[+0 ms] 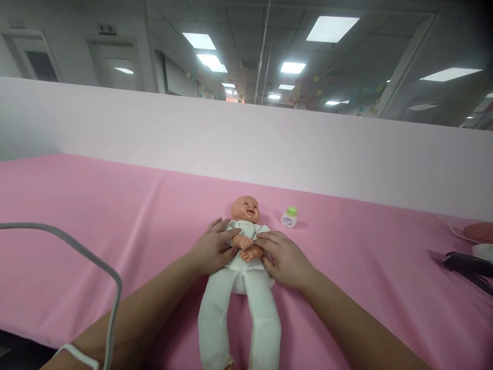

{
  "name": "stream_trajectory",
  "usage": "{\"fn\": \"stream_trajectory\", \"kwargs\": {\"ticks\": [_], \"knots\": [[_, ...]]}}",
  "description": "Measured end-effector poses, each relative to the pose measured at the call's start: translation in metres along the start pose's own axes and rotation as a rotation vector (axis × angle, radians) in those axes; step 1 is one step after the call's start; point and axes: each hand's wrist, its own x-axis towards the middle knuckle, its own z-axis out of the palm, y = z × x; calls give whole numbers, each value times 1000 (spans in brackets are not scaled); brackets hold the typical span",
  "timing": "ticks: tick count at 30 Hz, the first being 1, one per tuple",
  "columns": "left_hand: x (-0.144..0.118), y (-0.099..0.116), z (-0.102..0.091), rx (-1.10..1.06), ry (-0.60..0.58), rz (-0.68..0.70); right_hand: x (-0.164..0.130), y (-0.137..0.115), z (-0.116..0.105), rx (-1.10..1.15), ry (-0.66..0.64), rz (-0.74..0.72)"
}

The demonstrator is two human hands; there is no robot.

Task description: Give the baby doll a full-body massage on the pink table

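A baby doll in a white one-piece suit lies on its back on the pink cloth that covers the table, head pointing away from the person and legs stretched toward the near edge. Its bare arms are folded across the chest, one small hand over the other.

The left hand rests flat against the doll's side at chest height, fingers spread loosely and laid over the white fabric, fingertips reaching toward the doll's folded arms. It presses on the doll rather than closing round it. The right hand lies on the other side of the torso, fingers together and stretched out, their tips touching the doll's lower hand and the suit beneath it. Neither hand grips anything; both lie open on the doll, with both forearms reaching in from the near edge.

Just beyond the doll's head, to the right and apart from it, stands a small clear bottle with a green cap. A grey cable loops across the lower left of the view. At the far right edge lie a dark object and a reddish-pink rounded thing, both only partly in view. A pale partition wall rises behind the table.
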Motion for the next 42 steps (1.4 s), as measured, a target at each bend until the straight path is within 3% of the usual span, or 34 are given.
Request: {"fn": "stream_trajectory", "kwargs": {"ticks": [5,9,12,15,18,21,25,32,36,39,42], "knots": [[-1,-1,1,66,-57,-18,1,-2,5,-44,-13,-11],[-1,-8,6,-111,19,-80,0,0,3,44,68,95],[5,-16,10,-483,188,-266,-1,10,3,272,192,334],[13,-26,8,-932,424,-569,-1,29,7,628,417,626],[20,-39,2,-1166,585,-856,0,52,12,963,631,840],[22,-53,-3,-1260,576,-1005,-1,73,13,1146,734,1083],[20,-61,-3,-1320,530,-1008,-9,93,11,1228,710,1310],[20,-57,1,-1309,579,-1021,-20,108,4,1373,513,1336],[20,-53,1,-1267,594,-1003,-15,98,2,1376,587,1261],[18,-43,1,-1142,616,-840,-7,80,1,1262,660,1119],[12,-29,3,-884,524,-557,0,57,1,1038,660,840]]}}
